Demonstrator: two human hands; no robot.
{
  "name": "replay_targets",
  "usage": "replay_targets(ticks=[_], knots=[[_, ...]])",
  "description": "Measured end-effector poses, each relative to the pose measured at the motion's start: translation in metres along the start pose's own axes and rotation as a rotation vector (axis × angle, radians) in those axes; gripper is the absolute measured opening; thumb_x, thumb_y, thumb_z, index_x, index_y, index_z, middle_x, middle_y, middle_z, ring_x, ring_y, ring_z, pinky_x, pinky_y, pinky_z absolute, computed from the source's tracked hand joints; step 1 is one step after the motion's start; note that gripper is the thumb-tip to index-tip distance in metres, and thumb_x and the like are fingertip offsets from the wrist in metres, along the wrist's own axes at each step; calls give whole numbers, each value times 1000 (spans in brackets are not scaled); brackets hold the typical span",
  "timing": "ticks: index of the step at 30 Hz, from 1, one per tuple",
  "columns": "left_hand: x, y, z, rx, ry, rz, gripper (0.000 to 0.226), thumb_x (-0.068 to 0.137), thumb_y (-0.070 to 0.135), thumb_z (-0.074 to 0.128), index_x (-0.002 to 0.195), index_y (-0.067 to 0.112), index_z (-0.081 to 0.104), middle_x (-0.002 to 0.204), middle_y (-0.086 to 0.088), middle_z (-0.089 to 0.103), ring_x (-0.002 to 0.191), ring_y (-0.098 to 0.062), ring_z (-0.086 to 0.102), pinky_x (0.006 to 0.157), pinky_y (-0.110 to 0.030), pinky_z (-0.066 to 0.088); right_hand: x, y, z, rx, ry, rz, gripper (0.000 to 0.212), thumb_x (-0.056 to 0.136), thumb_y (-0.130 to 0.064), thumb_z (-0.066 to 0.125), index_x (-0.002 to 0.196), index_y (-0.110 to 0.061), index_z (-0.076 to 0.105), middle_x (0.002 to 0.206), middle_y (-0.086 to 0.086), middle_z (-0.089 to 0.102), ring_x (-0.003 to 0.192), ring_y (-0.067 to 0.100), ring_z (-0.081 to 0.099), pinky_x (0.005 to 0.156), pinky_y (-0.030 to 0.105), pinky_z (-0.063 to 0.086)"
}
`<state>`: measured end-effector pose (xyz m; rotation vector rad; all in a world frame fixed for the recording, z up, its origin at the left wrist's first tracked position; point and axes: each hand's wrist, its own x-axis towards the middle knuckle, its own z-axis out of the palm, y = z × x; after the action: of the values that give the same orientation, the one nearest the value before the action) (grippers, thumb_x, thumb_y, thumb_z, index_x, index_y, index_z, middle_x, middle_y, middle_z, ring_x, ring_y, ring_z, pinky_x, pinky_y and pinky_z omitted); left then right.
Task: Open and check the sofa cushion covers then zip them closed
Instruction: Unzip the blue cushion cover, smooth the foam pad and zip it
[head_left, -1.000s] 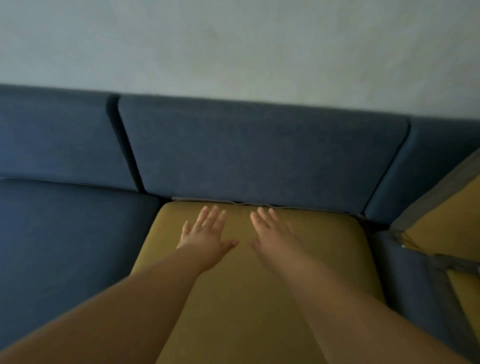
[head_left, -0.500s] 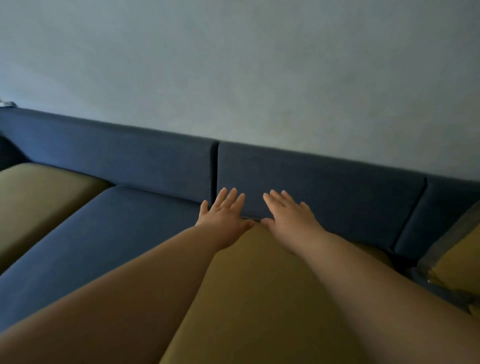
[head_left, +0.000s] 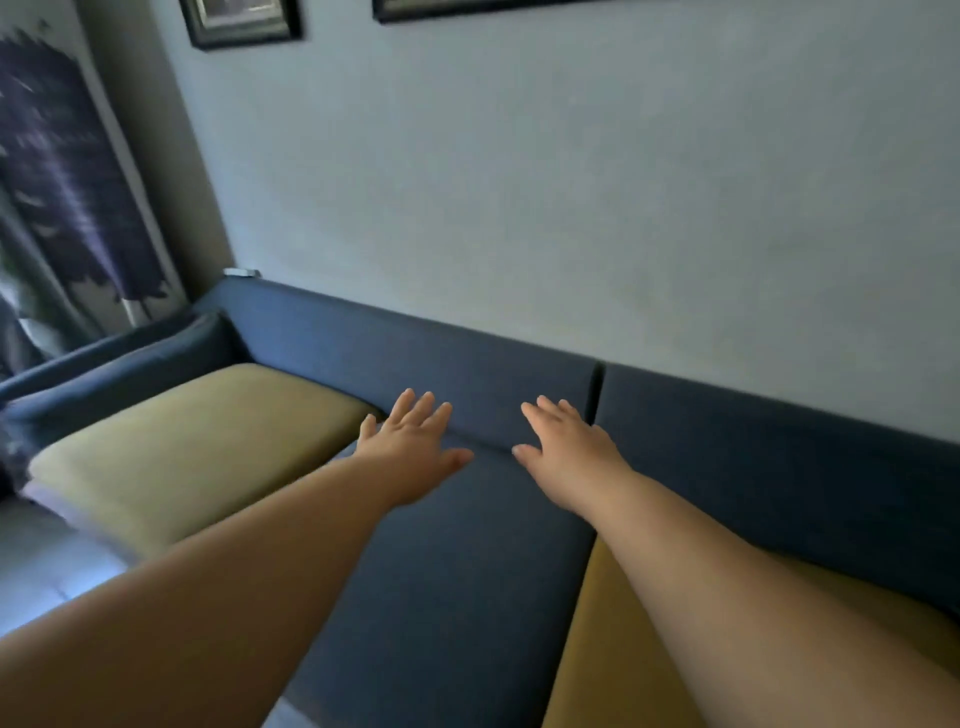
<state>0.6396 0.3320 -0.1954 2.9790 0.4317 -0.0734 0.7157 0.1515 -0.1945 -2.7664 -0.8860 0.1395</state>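
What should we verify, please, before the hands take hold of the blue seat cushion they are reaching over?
1. Left hand and right hand free: ok, both open, holding nothing.
2. Hands over the blue seat cushion, near its rear edge at the backrest: ok.
3. Fingers touching the fabric: cannot tell.
4. Zipper located: not ok, none shows in this view.
5. Cover zipped or unzipped: cannot tell.
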Motion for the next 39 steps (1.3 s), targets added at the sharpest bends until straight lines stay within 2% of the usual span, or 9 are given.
replay_targets(ticks=[7,16,20,25,31,35,39], knots=[[25,-83,-21,-49,22,-42,74,96,61,32,154,27,0,161,6,-9,146,-14,-18,119,-48,0,64,-71,4,-75,-27,-61,59,104,-41,34,155,-21,12,165,-2,4,151,19,-1,117,44,17],[136,-163,-26,-76,4,-102,75,94,62,34,153,30,2,161,7,-8,145,-14,-18,117,-47,-1,206,-116,30,-69,-82,-109,60,104,-42,36,155,-20,15,164,-1,7,151,20,2,118,44,18],[192,-194,-35,-80,14,-87,75,94,64,35,153,30,5,162,7,-4,146,-14,-17,117,-47,0,257,-128,31,-58,-55,-113,59,104,-40,37,155,-20,16,164,-1,9,151,20,3,117,45,17],[275,-230,-15,-24,-41,44,75,94,63,35,153,30,4,162,7,-5,146,-14,-18,119,-48,0,320,-130,60,-47,-84,14,59,104,-41,36,155,-22,15,164,-1,6,151,20,2,118,47,15],[387,-296,25,-3,-121,272,73,95,60,35,153,29,5,162,7,-6,146,-14,-17,119,-48,1,404,-148,115,28,-46,278,57,104,-39,37,154,-22,18,164,0,9,151,21,3,118,47,15],[442,-342,58,12,-249,280,73,95,60,35,153,28,5,162,5,-6,146,-16,-17,119,-48,3,447,-161,159,54,-110,384,57,103,-39,38,154,-23,17,164,0,5,151,20,1,118,47,15],[488,-365,100,-21,-299,296,73,96,59,34,154,27,5,162,4,-6,146,-17,-17,119,-48,4,482,-160,203,89,-161,447,57,104,-38,36,155,-22,15,164,-1,1,151,19,-2,120,46,13]])
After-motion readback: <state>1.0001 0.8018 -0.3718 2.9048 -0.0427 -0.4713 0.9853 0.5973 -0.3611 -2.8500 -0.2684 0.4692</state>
